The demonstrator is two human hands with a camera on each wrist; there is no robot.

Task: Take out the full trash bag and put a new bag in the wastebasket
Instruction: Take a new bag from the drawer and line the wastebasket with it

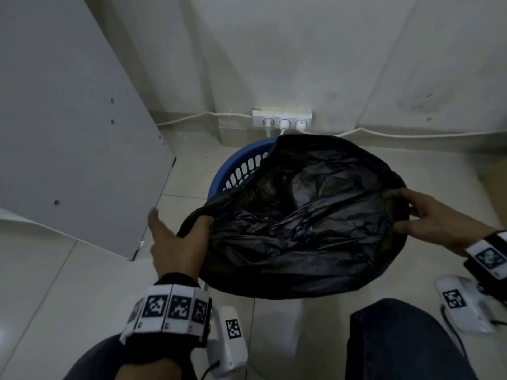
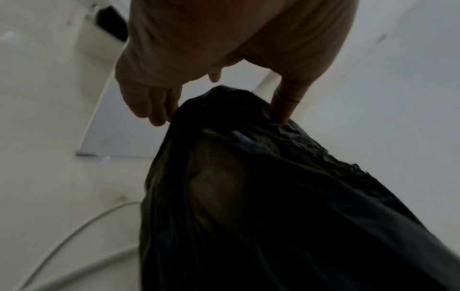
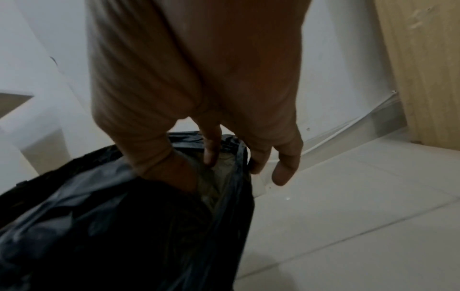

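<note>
A black trash bag point(image 1: 301, 229) lines a blue slotted wastebasket point(image 1: 233, 165) on the tiled floor, and only the basket's far-left rim shows. The bag's mouth is stretched wide, with dark crumpled contents inside. My left hand point(image 1: 178, 242) grips the bag's near-left rim. In the left wrist view the bag's edge point(image 2: 224, 110) bunches between my curled fingers point(image 2: 149, 110) and one straighter finger. My right hand point(image 1: 428, 215) pinches the right rim. In the right wrist view its thumb sits inside the bag point(image 3: 99, 226) and a finger point(image 3: 211, 151) lies on the edge.
A grey board point(image 1: 68, 133) leans at the left, close to the basket. A white power strip point(image 1: 282, 119) with three plugs sits on the wall just behind it, with cables running both ways. My knee point(image 1: 397, 346) is in front. A wooden panel point(image 3: 428, 69) stands at the right.
</note>
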